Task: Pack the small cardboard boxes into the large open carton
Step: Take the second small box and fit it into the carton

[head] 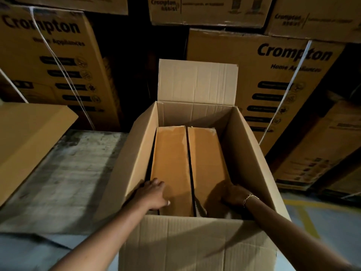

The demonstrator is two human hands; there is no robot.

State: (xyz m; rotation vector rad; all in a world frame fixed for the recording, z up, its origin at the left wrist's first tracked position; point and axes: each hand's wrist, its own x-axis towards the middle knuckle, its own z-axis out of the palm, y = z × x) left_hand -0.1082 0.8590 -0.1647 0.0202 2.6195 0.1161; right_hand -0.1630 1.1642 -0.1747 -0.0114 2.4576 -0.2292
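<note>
forearms [109, 229]: both reach over the near wall of the large carton [195, 243].
left hand [154, 194]: lies flat, fingers relaxed, on the near end of the left small box [172, 153].
right hand [233, 195]: in deep shadow at the near end of the right small box [205, 153]; grip cannot be told.
small boxes: two long, plain brown, lying side by side inside the carton, narrow gap between.
risk: pushed at one end only, a box may jam askew; fingers could get pinched.
around: rear flap [197, 83] upright; printed cartons [283, 75] stacked behind.
</note>
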